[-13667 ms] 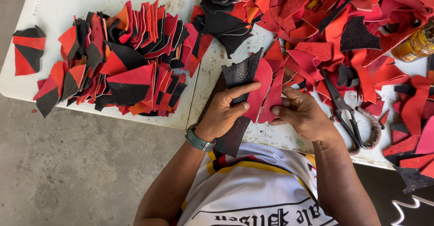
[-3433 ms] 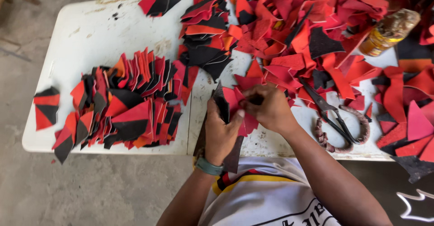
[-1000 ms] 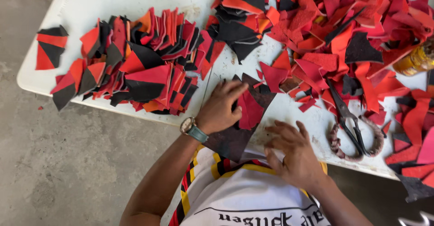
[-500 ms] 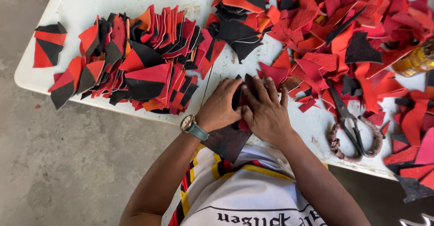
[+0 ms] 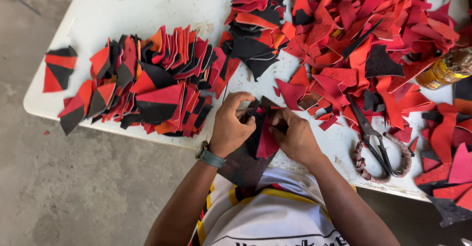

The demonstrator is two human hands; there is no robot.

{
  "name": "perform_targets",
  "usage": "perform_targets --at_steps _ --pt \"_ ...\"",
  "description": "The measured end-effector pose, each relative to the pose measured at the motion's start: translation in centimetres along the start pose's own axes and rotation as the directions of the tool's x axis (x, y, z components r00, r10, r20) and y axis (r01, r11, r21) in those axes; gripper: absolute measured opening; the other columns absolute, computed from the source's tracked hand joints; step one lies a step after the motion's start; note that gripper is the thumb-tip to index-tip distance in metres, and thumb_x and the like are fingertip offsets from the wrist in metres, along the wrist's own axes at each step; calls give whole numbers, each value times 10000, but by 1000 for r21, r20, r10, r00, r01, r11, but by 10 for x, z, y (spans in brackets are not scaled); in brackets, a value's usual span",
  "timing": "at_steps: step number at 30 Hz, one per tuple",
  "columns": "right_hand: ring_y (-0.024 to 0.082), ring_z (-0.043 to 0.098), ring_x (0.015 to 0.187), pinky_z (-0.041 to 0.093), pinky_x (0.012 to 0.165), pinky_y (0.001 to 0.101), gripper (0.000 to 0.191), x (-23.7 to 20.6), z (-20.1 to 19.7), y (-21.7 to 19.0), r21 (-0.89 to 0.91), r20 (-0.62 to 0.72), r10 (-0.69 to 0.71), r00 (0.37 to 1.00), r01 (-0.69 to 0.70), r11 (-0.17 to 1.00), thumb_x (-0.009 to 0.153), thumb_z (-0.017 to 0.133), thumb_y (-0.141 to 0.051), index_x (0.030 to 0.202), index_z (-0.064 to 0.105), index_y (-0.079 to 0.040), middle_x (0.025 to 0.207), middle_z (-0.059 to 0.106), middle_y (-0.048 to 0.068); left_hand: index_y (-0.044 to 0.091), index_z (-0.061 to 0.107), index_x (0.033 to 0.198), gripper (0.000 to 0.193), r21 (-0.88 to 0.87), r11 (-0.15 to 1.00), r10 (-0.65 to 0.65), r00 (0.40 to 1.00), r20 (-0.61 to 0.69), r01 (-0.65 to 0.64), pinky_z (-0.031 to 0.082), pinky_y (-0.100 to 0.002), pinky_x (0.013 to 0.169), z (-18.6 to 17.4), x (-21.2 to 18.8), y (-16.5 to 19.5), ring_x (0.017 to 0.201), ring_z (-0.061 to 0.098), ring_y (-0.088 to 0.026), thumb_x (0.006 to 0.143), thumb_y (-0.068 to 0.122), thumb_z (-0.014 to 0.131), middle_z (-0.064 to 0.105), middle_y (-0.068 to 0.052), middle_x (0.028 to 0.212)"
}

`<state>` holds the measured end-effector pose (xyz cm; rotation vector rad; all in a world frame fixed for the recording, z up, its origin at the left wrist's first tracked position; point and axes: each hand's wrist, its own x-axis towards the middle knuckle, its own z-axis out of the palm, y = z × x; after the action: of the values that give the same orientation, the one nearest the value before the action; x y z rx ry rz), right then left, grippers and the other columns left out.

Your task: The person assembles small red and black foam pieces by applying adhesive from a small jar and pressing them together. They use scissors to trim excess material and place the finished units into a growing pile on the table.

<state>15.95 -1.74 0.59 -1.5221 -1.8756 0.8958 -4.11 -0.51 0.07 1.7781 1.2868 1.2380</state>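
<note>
Item one: our left hand [image 5: 235, 128], at the near edge of the white table [image 5: 123, 5], fingers curled and pinching the top of a small stack of cut pieces [image 5: 263, 135], red over black. A green-strapped watch [image 5: 210, 155] sits on that wrist.

Item two: our right hand [image 5: 294, 137], just beside the left, fingers closed on the same stack from its right side. The stack rests on a larger dark sheet [image 5: 243, 165] that overhangs the near edge toward our lap.

Item three: sorted rows of red-and-black triangular pieces [image 5: 147, 86], standing on edge and overlapping, toward the left end of the table. A lone pair [image 5: 58, 71] lies at the left corner, apart from the rows.

Item four: a second neat stack [image 5: 255, 27], mostly black with red, toward the far edge, middle.

Item five: a loose heap of red scraps [image 5: 373, 34] with a few black ones, filling the far right part.

Item six: scissors [image 5: 376, 140] with wrapped handles, flat near the near edge, right of our hands.

Item seven: one bottle [image 5: 445, 69], lying tilted at the right edge; amber contents show through it. We cannot tell how full it is.
</note>
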Motion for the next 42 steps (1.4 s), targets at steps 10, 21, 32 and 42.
perform_targets --at_steps 10,21,32,42 --pt "284 680 978 562 855 381 715 -4 -18 -5 -30 -59 -23 998 22 999 756 788 -118 1415 526 -24 1158 608 186 15 320 1517 1020 297 930 -260 959 116 216 516 -442 980 11 -24 25 1179 592 -395 679 192 875 565 -236 1284" --pt "129 625 1208 483 1053 294 586 -10 -37 25 794 98 17 995 -88 602 926 680 -90 1480 506 -9 1343 644 70 51 321 1465 732 -572 808 -164 986 15 143 607 -320 825 16 2 46 1041 698 -172 850 -34 710 631 -153 1271" --pt "69 623 890 524 805 246 304 -25 -77 7 764 -138 -2 990 108 637 905 776 -28 1204 721 -10 994 685 27 6 320 1473 713 -638 753 -77 985 153 158 578 -255 829 33 33 105 910 677 -103 889 -29 727 693 -78 1031" --pt "39 620 945 512 873 220 129 -23 -85 0 662 -233 -82 969 220 717 959 718 -64 1070 742 -3 1063 751 15 13 569 1119 303 -523 852 4 999 40 17 546 -222 768 46 35 110 843 624 -33 876 -75 726 658 5 953"
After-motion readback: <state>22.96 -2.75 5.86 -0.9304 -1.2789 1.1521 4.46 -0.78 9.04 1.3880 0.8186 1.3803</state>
